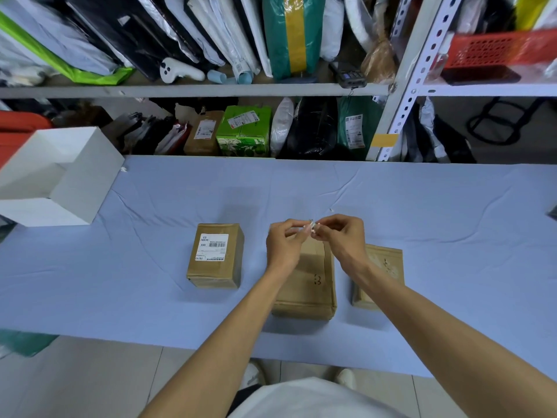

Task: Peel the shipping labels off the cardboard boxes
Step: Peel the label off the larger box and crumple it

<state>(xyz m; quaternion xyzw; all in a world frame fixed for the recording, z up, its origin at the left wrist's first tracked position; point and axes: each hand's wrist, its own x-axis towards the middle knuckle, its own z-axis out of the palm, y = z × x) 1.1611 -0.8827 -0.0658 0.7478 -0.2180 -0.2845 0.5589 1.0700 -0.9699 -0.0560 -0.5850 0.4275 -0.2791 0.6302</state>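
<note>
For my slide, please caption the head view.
Left hand and right hand pinch a crumpled label above the middle cardboard box.

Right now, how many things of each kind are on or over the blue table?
Brown cardboard: 3 (left box, middle box, right box)
White open carton: 1
Stuck label, on left box: 1
Crumpled label, held up: 1
Total: 6

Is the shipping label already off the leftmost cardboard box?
No, the white barcoded shipping label lies flat on top of the leftmost cardboard box.
</note>
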